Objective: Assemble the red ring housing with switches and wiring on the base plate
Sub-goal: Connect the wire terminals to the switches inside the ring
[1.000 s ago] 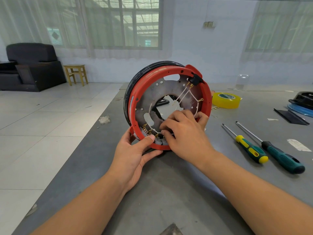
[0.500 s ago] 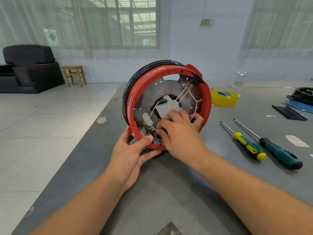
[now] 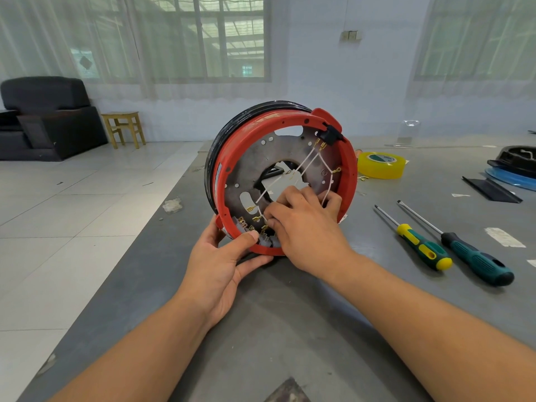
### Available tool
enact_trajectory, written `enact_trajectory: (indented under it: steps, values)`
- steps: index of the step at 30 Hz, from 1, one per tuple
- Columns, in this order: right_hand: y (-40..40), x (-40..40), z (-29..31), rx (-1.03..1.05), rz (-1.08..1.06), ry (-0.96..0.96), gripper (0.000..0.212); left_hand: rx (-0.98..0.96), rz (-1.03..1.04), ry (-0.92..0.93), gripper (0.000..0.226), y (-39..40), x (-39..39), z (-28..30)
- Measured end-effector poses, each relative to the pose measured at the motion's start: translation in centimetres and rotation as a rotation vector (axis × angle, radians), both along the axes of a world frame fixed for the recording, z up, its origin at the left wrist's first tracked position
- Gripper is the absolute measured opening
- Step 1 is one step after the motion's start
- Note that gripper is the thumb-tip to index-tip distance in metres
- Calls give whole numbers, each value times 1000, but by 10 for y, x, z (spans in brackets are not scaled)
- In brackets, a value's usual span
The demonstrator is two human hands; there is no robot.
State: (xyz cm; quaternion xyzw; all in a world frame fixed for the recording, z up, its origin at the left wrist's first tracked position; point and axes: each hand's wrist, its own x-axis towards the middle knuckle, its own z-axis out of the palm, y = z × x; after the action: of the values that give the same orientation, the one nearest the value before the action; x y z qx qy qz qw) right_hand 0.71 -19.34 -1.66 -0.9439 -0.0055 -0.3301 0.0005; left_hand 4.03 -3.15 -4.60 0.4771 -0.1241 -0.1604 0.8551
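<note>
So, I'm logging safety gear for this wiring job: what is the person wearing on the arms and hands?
Nothing that shows. The left hand and right hand are bare: no gloves, rings or tape on the fingers. Both forearms are uncovered right to the frame edge, with no sleeve, watch or wristband in view.
</note>
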Motion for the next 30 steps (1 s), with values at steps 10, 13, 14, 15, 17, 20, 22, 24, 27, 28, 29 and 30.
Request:
enact_trajectory:
  steps: [10,13,14,15,17,20,22,24,27,28,29,30]
  values:
    - [1,-1,0,-67,-15,-23,17,-5,11,7,49,0,2,-2]
    - [1,-1,0,-85,-18,-25,16,-10,12,6,49,0,1,-2]
    - [1,-1,0,-88,-16,-27,16,-10,11,6,50,0,1,-2]
    - [1,0,0,-90,-16,-29,15,-10,11,7,50,0,1,-2]
    - [1,0,0,-84,-19,-38,13,-9,12,7,50,-1,1,-2]
    - [1,1,0,-48,-31,-45,14,-2,12,-2,51,-1,0,-1]
    - [1,1,-1,-30,-33,-43,17,-2,15,-6,50,-2,-1,-1]
    - [1,1,-2,-15,-29,-43,17,0,21,-4,50,-2,-1,-1]
    - [2,0,-1,-20,-19,-35,16,-1,30,1,49,-3,-1,0]
    - [2,0,-1,-28,-16,-32,16,1,35,0,48,-3,-1,0]
    - [2,-1,0,-37,-13,-26,15,3,39,-2,47,-3,-1,0]
    - [2,-1,1,-48,-9,-18,15,5,40,-3,46,-3,-1,-1]
